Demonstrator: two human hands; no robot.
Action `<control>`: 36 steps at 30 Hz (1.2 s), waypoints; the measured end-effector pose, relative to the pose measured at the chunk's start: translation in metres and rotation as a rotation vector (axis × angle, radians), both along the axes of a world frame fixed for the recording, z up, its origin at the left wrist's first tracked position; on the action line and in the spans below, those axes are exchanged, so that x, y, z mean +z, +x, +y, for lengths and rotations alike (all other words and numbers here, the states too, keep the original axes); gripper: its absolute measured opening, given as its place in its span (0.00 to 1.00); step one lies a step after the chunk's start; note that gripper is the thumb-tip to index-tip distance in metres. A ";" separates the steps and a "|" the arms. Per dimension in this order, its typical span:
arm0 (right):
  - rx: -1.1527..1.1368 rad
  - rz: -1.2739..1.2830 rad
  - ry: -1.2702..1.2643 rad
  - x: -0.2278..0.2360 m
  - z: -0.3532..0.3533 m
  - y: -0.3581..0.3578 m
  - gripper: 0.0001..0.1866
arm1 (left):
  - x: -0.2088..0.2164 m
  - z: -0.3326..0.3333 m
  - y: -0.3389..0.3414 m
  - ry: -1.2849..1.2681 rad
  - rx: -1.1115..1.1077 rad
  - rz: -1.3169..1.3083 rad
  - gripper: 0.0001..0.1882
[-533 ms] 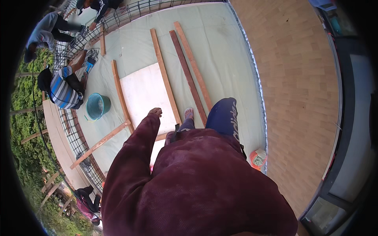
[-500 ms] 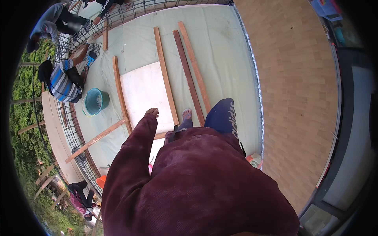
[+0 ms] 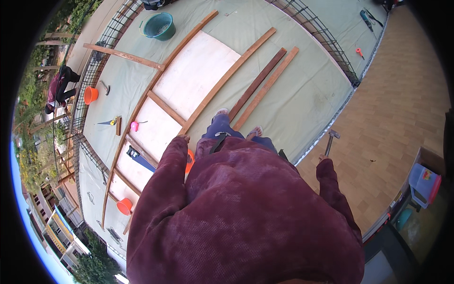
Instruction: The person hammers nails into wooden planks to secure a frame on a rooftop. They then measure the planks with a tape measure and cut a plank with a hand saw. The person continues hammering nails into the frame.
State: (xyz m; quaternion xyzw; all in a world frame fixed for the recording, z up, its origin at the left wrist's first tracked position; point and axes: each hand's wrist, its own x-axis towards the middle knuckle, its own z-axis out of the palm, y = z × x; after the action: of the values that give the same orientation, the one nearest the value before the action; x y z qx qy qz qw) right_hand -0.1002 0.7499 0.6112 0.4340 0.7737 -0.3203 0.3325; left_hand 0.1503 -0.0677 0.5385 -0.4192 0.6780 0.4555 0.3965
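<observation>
My right hand (image 3: 323, 157) is closed round the handle of a hammer (image 3: 334, 134), held out to the right above the wood-patterned floor. My left hand (image 3: 185, 137) hangs by my left side, just above the end of a long wooden beam (image 3: 227, 80) as seen from here. Its fingers are mostly hidden by the maroon sleeve, and I see nothing held in it. Beneath it lies a wooden frame with crosspieces (image 3: 166, 108) and white panels (image 3: 196, 64). A handsaw (image 3: 141, 157) and a pink object (image 3: 135, 126) rest on this frame.
Two loose timbers (image 3: 257, 84) lie ahead of my feet. A green bucket (image 3: 159, 27), orange buckets (image 3: 91, 95) and another hammer (image 3: 105, 88) stand or lie leftward. Rebar mesh (image 3: 326, 40) borders the sheet. A power drill (image 3: 366, 20) lies far right; a person (image 3: 59, 87) bends at left.
My view has swung, so the frame, saw and orange buckets show more fully. My right hand with the hammer has come into view. The workers by the green bucket are mostly out of sight.
</observation>
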 end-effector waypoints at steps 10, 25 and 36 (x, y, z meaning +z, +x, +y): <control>-0.266 0.011 -0.355 0.004 -0.126 -0.095 0.19 | 0.019 0.121 -0.016 -0.032 0.392 0.243 0.26; 1.086 -0.174 0.112 0.038 -0.386 -0.125 0.28 | 0.030 -0.051 -0.059 -0.195 0.220 0.149 0.26; 1.143 -0.094 0.000 0.077 -0.484 -0.199 0.25 | 0.054 -0.015 -0.122 0.326 0.174 0.649 0.33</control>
State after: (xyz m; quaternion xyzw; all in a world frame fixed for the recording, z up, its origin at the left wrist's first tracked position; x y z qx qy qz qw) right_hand -0.2992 0.2664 0.6887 -0.0396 0.8698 -0.0700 0.4868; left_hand 0.0278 -0.0826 0.5926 -0.2406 0.6488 0.6986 0.1822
